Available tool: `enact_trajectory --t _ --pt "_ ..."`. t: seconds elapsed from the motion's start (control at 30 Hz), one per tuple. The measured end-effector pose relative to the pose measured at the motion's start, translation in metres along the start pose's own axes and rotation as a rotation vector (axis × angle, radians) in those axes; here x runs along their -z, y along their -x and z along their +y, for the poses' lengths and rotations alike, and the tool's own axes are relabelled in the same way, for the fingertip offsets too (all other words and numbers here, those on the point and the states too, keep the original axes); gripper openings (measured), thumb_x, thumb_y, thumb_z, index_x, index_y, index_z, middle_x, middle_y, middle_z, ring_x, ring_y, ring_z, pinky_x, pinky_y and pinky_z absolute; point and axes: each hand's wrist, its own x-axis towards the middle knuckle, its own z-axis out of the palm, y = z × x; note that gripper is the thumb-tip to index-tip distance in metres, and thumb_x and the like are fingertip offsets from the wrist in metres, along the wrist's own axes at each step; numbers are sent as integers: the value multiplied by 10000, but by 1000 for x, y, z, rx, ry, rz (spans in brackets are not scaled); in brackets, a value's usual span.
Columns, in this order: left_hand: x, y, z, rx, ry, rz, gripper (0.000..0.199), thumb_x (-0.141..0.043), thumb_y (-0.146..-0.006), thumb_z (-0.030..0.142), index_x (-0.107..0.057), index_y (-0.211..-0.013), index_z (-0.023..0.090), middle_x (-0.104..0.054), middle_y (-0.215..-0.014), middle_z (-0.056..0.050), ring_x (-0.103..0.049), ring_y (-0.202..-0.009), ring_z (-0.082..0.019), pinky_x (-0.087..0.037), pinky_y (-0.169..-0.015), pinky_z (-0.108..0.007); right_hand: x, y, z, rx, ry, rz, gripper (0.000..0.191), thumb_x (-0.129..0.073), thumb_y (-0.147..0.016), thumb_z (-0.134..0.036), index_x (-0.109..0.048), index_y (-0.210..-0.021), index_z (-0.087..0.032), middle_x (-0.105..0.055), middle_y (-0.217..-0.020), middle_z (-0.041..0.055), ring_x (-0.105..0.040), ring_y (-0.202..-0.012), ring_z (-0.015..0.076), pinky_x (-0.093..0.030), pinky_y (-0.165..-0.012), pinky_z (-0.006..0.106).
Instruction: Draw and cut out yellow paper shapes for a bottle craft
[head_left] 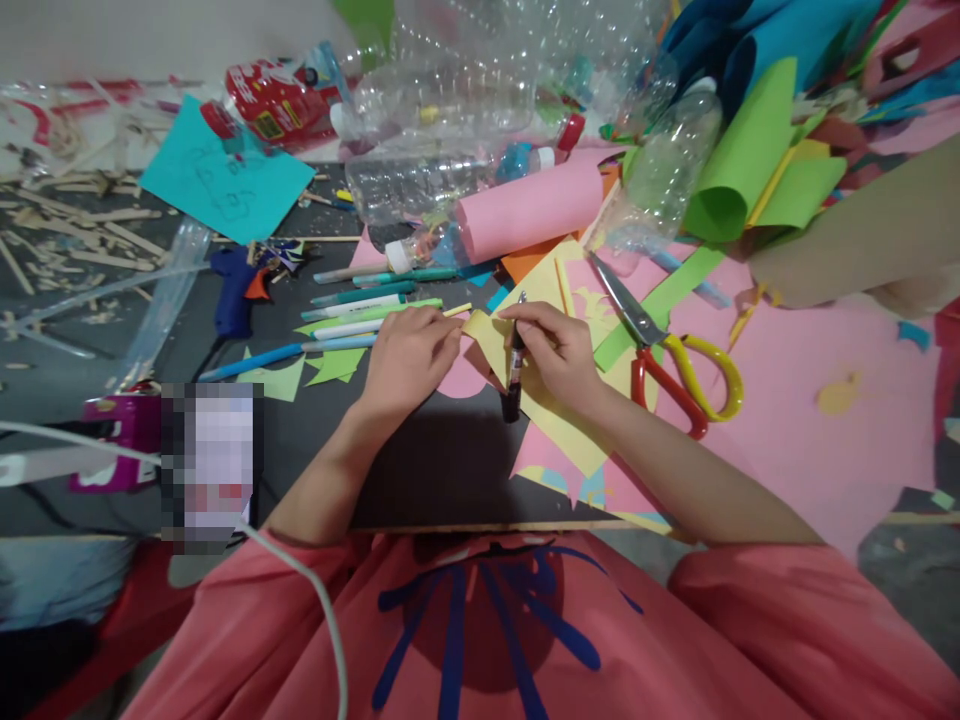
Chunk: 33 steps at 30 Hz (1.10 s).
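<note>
My left hand (411, 360) is closed, its fingertips pinching the left end of a small curled piece of yellow paper (489, 342). In my right hand (559, 350) is a black marker pen (514, 385), roughly upright with its thicker end toward me. The right fingertips are also close to the paper's right end; whether they grip it I cannot tell. Under the right hand and wrist lies a larger sheet of yellow paper (581, 437). Scissors (637, 325) with one red and one yellow handle rest just right of that hand, blades partly apart.
Several felt pens (360, 308) lie beyond my left hand, near a blue glue gun (232, 290). Clear plastic bottles (442, 100) and a pink paper roll (532, 208) crowd the back. A phone (221, 450) with a white cable is at left; pink paper (810, 400) covers the right.
</note>
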Motion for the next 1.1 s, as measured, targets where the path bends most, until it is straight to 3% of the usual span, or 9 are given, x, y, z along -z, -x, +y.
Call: enact_trajectory --t 0.1,0.27,0.4,0.5,0.6,0.7,0.87,1.1 --pt "2 -2 -2 95 89 50 221 -516 -909 331 -649 -775 214 -636 -747 -42 -553 -746 -205 -362 -712 -327 -1 0 1 37 -6 45 196 -505 -931 -226 -701 -927 -243 -701 -828 2 -621 -603 110 -542 -592 265" --pt "7 -4 -1 256 -85 2 207 -606 -827 262 -490 -662 217 -575 -687 -14 -543 -736 -204 -352 -730 -332 -1 1 4 66 32 11 204 -500 -919 -184 -699 -929 -227 -718 -858 6 -637 -625 104 -542 -609 252" --pt "6 -4 5 166 -74 -49 86 -548 -850 215 -540 -764 210 -613 -761 -27 -565 -791 -208 -364 -786 -346 0 1 4 39 73 -18 213 -477 -941 -208 -690 -954 -226 -729 -895 13 -650 -650 109 -547 -627 258" --pt "3 -2 10 34 65 -79 180 -460 -929 290 -591 -842 204 -649 -810 -41 -574 -803 -197 -383 -780 -328 0 1 3 65 110 -22 220 -473 -941 -207 -692 -961 -228 -739 -892 16 -668 -684 118 -553 -661 266" --pt "-1 0 14 -10 164 -93 262 -492 -930 410 -592 -803 203 -649 -784 -27 -566 -770 -181 -394 -751 -304 1 1 2 108 151 -44 224 -473 -939 -204 -695 -964 -228 -755 -910 26 -699 -769 141 -564 -720 283" --pt "-6 0 14 -7 175 -87 293 -534 -901 422 -528 -705 204 -591 -698 -6 -530 -708 -165 -385 -722 -292 0 1 1 134 175 -87 233 -466 -950 -216 -697 -976 -225 -760 -919 31 -714 -808 149 -571 -747 286" --pt "-9 -1 15 14 246 -63 292 -451 -903 299 -380 -633 214 -445 -610 25 -437 -615 -137 -347 -648 -272 0 2 2 129 153 -108 228 -470 -966 -257 -694 -991 -226 -748 -891 28 -705 -783 144 -569 -741 285" --pt "-5 -2 19 174 469 -45 223 -495 -820 250 -393 -626 208 -388 -596 46 -367 -564 -108 -305 -563 -251 5 -6 1 30 -7 63 236 -513 -977 -424 -674 -979 -251 -676 -839 -2 -682 -722 121 -576 -689 280"
